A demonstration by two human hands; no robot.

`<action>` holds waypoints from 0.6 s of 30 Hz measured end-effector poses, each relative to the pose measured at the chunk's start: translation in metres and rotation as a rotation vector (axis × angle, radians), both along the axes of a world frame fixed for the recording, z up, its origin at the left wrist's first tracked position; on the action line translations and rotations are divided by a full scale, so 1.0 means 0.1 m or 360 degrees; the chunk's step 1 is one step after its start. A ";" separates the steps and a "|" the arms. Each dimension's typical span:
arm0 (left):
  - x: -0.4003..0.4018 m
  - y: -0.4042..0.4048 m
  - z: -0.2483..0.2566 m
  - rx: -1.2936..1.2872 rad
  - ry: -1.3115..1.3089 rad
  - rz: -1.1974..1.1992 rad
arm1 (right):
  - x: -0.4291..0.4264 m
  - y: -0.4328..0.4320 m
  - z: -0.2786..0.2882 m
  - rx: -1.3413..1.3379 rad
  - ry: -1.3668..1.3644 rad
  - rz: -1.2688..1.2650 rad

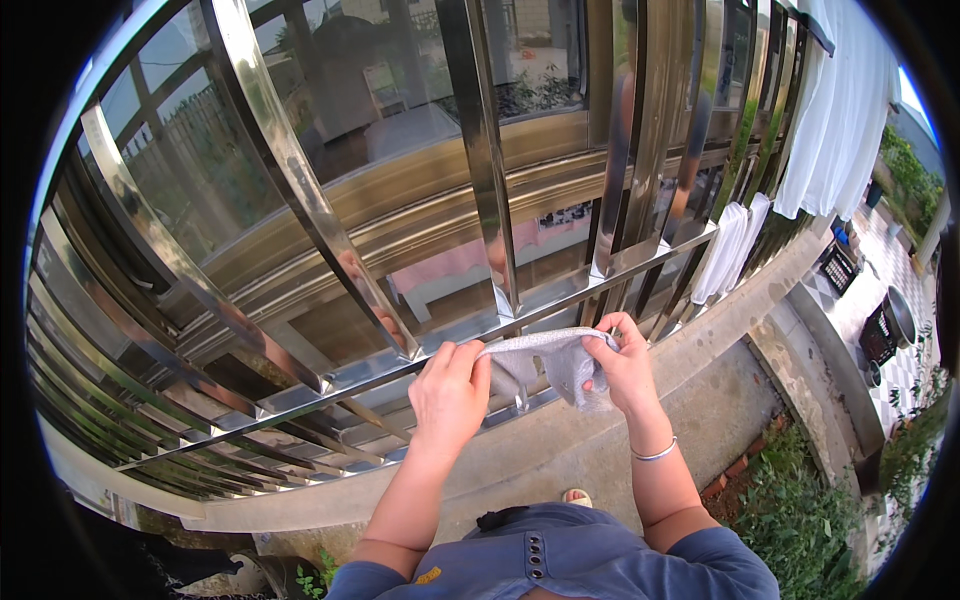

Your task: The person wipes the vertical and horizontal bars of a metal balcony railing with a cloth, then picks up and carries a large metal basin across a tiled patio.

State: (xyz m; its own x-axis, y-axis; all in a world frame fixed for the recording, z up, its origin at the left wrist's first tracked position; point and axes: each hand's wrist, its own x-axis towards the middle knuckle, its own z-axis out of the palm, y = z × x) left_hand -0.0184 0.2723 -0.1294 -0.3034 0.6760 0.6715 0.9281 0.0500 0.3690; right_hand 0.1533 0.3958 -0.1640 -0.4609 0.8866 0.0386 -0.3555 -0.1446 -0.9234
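A damp-looking grey cloth (pixel 517 367) is stretched between my two hands in front of a window guard of shiny metal bars. My left hand (pixel 452 386) pinches its left end, with the fingers curled over the edge. At the opposite end my right hand (pixel 619 364) grips the bunched cloth between thumb and fingers. The cloth's middle sags in loose folds, with a darker spot on it. Just beyond the cloth runs the guard's horizontal metal rail (pixel 551 298). Whether the cloth touches the rail I cannot tell.
Upright metal bars (pixel 487 150) stand before the glass windows. White fabric (pixel 836 112) hangs at the right, with a smaller white cloth (pixel 724 251) below. A concrete ledge (pixel 540 442) runs beneath the guard. Green plants (pixel 795 517) grow at lower right, near dark crates (pixel 877 326).
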 end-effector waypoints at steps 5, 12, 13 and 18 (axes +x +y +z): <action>0.07 0.15 -0.15 0.0297 -0.1040 -0.0123 | -0.32 -0.16 -0.10 0.0152 0.0385 -0.0210; 0.19 0.27 -0.36 0.0366 0.0279 0.0060 | -0.56 -0.16 -0.22 0.2053 -0.0929 -0.0878; 0.17 0.28 -0.44 0.0364 0.0278 0.0058 | -0.61 -0.15 -0.30 0.2099 -0.0920 -0.0898; 0.04 0.38 -0.77 0.0126 0.0855 0.0273 | -0.67 -0.03 -0.55 0.2253 -0.0948 -0.0889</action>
State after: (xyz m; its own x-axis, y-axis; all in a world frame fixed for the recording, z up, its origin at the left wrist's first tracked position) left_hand -0.0142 0.3105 -0.2061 -0.0063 0.5884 0.8086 0.9674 0.2082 -0.1440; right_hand 0.0864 0.3931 -0.2195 -0.3603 0.3527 0.8636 0.3648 0.9053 -0.2176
